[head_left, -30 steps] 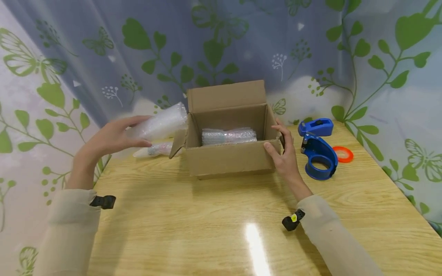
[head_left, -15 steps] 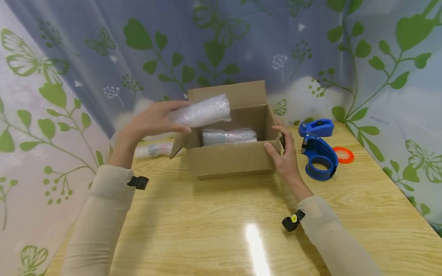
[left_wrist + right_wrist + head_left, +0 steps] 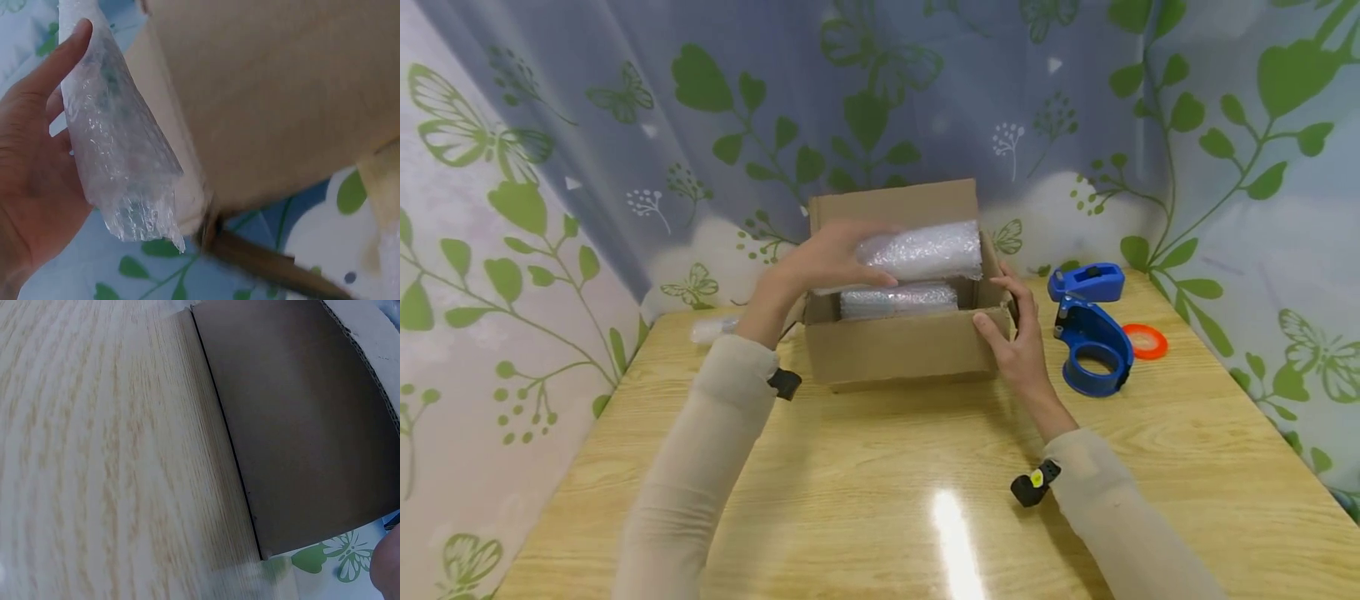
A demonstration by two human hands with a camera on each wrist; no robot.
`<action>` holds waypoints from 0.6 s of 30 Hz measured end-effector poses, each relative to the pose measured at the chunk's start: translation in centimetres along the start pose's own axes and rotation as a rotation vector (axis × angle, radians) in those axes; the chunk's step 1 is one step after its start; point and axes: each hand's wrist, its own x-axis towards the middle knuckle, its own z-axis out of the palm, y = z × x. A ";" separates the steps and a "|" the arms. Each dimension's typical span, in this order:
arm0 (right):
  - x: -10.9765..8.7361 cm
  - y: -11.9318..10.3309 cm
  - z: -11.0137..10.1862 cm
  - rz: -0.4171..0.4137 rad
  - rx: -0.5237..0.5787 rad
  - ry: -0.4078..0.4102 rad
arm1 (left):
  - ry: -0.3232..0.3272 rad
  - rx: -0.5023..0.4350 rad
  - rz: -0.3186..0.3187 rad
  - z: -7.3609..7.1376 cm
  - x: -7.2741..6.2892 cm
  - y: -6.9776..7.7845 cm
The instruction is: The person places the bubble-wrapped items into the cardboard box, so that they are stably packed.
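Note:
My left hand (image 3: 831,260) grips a bubble-wrapped roll (image 3: 928,252) and holds it over the opening of a cardboard box (image 3: 902,354). In the left wrist view the thumb lies along the clear bubble wrap (image 3: 115,144), whose loose end hangs crumpled. What the wrap encloses is too blurred to tell. Inside the box lies another bubble-wrapped bundle (image 3: 898,301), partly covered by the front wall. At the box's right end my right hand (image 3: 1021,342) holds the corner, thumb on the front and fingers over the side. Just a fingertip (image 3: 387,562) shows in the right wrist view.
A further wrapped bundle (image 3: 713,329) lies on the wooden table (image 3: 865,483) left of the box, partly behind my left arm. To the right are a blue tape dispenser (image 3: 1086,282), a blue hand-held tape cutter (image 3: 1093,354) and an orange tape roll (image 3: 1146,341). A patterned curtain (image 3: 925,108) hangs behind.
My left hand has carried the wrapped roll rightward from beside the box to above its opening. The right hand stays at the box's corner, and the bundle inside has not moved.

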 end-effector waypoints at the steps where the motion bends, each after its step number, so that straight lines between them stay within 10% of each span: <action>1: 0.0 0.0 0.0 0.002 0.001 -0.001 | -0.004 0.007 0.000 0.4 0.5 0.0; 18: -0.1 0.3 -0.2 -0.008 -0.018 -0.010 | -0.098 0.078 -0.029 4.2 2.6 -1.4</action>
